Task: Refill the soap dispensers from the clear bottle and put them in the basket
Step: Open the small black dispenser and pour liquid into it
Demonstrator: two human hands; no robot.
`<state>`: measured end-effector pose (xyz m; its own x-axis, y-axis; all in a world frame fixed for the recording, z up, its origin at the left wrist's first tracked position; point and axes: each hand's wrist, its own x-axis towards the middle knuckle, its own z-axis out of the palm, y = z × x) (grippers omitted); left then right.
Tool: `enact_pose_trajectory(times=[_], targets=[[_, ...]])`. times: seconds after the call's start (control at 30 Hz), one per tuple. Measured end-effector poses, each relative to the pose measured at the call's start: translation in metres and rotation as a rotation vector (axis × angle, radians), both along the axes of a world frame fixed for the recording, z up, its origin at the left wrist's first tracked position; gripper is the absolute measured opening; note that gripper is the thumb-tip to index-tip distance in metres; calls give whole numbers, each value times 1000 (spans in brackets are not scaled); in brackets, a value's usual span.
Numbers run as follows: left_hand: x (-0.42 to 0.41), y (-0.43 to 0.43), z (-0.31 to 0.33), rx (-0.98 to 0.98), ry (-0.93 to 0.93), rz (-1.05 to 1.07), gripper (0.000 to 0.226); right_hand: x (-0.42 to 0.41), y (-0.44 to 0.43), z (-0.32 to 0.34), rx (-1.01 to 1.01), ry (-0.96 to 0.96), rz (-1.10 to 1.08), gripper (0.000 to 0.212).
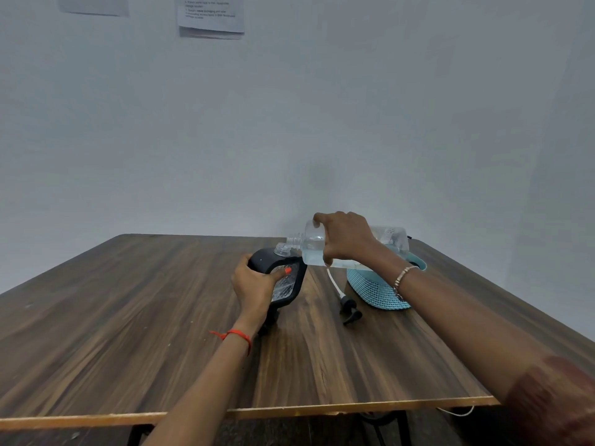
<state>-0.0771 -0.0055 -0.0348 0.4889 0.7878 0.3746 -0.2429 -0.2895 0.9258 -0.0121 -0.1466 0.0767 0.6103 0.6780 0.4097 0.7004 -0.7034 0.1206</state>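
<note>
A dark wood-grain counter [128, 317] fills the lower half of the view, its boards running away towards a plain, pale grey-blue wall [322, 107] that it meets at the far edge. The near edge shows a light strip of bare board, chipped in places, with black frame legs [383, 426] and a thin white cable [457, 413] below it. Two printed paper sheets [211, 14] hang high on the wall, the text too small to read.

Near the middle of the counter, the left hand [256, 286] curls round a black-framed soap dispenser [260, 260], thumb across its clear front, holding it tilted with its open neck up. The right hand [346, 239] grips the clear bottle [310, 252] from above, fingers wrapped round its body. The bottle lies about level, uncapped, its threaded mouth just over the dispenser's neck, with clear liquid pooled along its lower side.

A light blue woven basket [376, 291] stands on the counter behind the right wrist, under the bottle's base. Just beside the basket lies a black pump head [349, 309] with its white tube, flat on the wood
</note>
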Motion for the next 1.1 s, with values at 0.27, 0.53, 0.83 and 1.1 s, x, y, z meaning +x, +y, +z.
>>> enact_pose_trajectory(times=[0.27, 0.53, 0.83, 1.1], targets=[[4, -4, -1, 1, 9, -3, 61, 3, -1, 0, -11, 29, -11, 74], [2, -4, 1, 5, 9, -17, 60, 3, -3, -1, 7, 50, -2, 74], [1, -2, -1, -11, -2, -26, 60, 7, -4, 0, 63, 96, 9, 72], [0, 0, -3, -118, -21, -120, 52, 23, 4, -3, 431, 367, 101, 71]])
